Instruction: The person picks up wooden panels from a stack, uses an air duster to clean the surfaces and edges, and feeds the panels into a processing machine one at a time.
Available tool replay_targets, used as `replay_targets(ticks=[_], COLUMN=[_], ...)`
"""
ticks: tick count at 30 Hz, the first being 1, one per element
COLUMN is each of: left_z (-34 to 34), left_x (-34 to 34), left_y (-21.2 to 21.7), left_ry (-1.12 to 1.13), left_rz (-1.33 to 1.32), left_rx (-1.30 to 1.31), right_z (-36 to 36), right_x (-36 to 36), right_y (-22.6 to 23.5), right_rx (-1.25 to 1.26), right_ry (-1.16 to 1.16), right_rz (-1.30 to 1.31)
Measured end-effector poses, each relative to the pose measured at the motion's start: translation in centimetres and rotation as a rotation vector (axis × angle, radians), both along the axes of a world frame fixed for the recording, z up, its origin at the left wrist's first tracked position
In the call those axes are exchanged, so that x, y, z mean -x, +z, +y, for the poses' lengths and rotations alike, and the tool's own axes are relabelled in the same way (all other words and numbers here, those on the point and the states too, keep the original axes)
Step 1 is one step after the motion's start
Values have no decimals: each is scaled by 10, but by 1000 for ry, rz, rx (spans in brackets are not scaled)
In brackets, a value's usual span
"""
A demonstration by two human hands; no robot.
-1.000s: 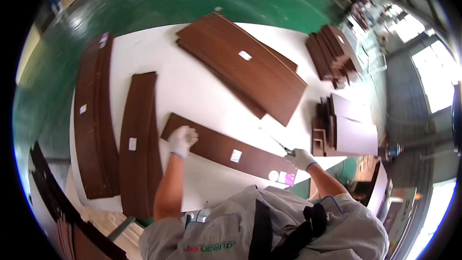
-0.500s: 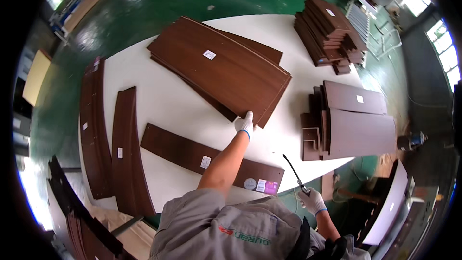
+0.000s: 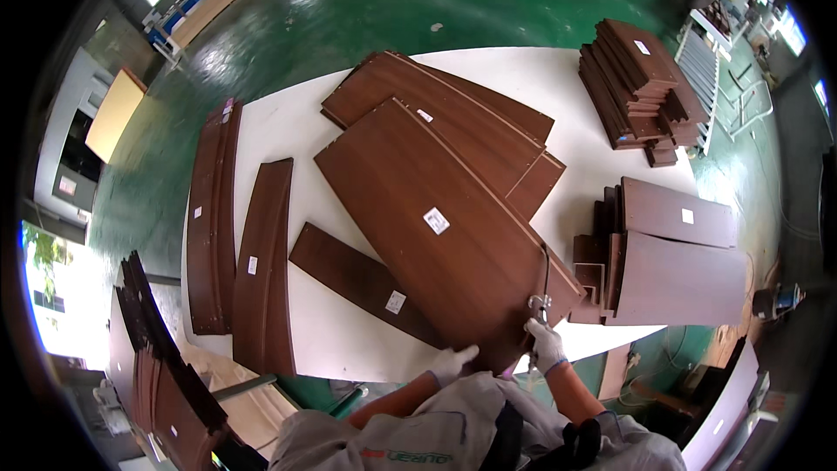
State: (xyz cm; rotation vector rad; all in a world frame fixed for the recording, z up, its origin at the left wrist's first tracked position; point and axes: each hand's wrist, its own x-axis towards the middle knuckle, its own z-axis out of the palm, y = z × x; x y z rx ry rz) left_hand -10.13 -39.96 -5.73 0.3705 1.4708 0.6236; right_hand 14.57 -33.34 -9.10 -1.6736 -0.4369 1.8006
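Observation:
A large dark brown wooden panel (image 3: 462,253) with a white sticker lies aslant, its near end close to my body. At its near left edge is my left hand (image 3: 451,365), in a white glove, thumb laid over the edge and the other fingers mostly hidden. My gloved right hand (image 3: 547,346) is closed round a metal air blow gun (image 3: 539,305) above the panel's near right corner. The gun's long thin black nozzle points away from me. Beneath the panel's far part lie more brown panels (image 3: 488,135), and its near left side overlaps a narrow brown board (image 3: 349,275).
The white table (image 3: 514,61) carries long brown boards (image 3: 261,270) at the left. Stacked panels (image 3: 641,61) stand at the far right, with further panels (image 3: 684,279) nearer on the right. Upright boards (image 3: 166,375) lean at the lower left. The floor (image 3: 366,17) is green.
The top panel has come off the pile, toward me and over the narrow board. My left hand has drawn back with it. My right hand has brought the blow gun over the panel.

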Motion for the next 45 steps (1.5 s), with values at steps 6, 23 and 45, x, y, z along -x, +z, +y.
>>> replay_targets(ticks=[6,23,45], left_z=[101,-121,-262], left_x=[121,261,446], left_y=[-54,36,97], left_ry=[871,1728,2482], left_rz=[-503,-146,-11], left_rx=[-298,-1101,-1685], right_z=[6,156,1], right_x=[-6,312,584], right_y=[47,137,189], right_rx=[-89,-649,-347], right_ry=[-90,909,1821], right_rz=[-186,-115,303])
